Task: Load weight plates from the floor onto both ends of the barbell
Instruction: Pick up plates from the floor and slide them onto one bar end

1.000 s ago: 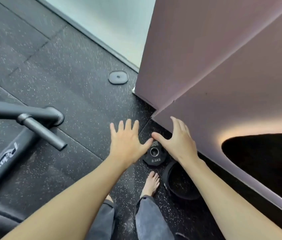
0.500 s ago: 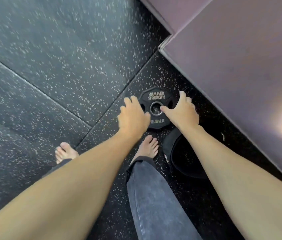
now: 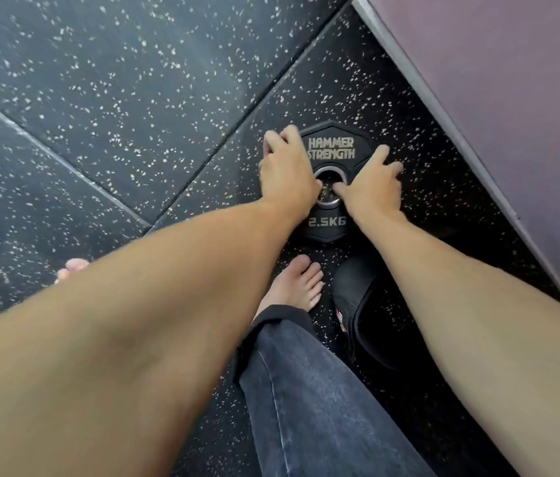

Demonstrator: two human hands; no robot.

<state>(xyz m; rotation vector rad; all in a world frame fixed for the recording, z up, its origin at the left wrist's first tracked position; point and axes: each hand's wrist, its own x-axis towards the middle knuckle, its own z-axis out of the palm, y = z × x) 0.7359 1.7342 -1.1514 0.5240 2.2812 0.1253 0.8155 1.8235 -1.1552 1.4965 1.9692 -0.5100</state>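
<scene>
Both hands [image 3: 287,177] have closed onto the weight plate [image 3: 331,149], thumbs in its hole.

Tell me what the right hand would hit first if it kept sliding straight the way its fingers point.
The right hand lies on the weight plate, fingers pointing up-right past its rim. Beyond lies bare speckled floor, then probably the pale strip at the wall base; depth is hard to judge.

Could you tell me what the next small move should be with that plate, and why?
Probably tip the weight plate up off the floor: the left hand and right hand grip opposite edges with thumbs at its centre hole, yet it appears to lie flat.
</scene>
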